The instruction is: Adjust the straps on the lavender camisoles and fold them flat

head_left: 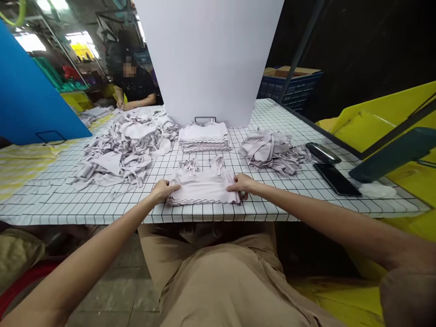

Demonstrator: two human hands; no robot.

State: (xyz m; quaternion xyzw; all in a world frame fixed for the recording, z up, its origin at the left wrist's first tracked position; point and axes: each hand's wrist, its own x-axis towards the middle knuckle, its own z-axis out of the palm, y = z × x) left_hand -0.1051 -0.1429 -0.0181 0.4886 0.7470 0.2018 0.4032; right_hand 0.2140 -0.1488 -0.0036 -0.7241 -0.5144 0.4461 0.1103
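A small stack of pale pink strappy garments [203,187] lies flat near the table's front edge, wavy hems toward me and straps bunched at the far side. My left hand [164,190] grips the stack's left edge, thumb on top and fingers underneath. At the right edge my right hand [242,185] pinches it in the same way. Behind it sits a taller, neat stack of the same garments [204,136]. To the left spreads a large loose heap of garments [126,145]; a smaller crumpled heap [269,150] lies to the right.
A white upright panel [211,59] stands behind the stacks, a blue panel [30,86] at far left. Right of the small heap lie a dark glossy case [323,152] and a phone [336,179]. A co-worker [136,86] sits across the checked table [265,211]. Blue crates [296,86] stand beyond.
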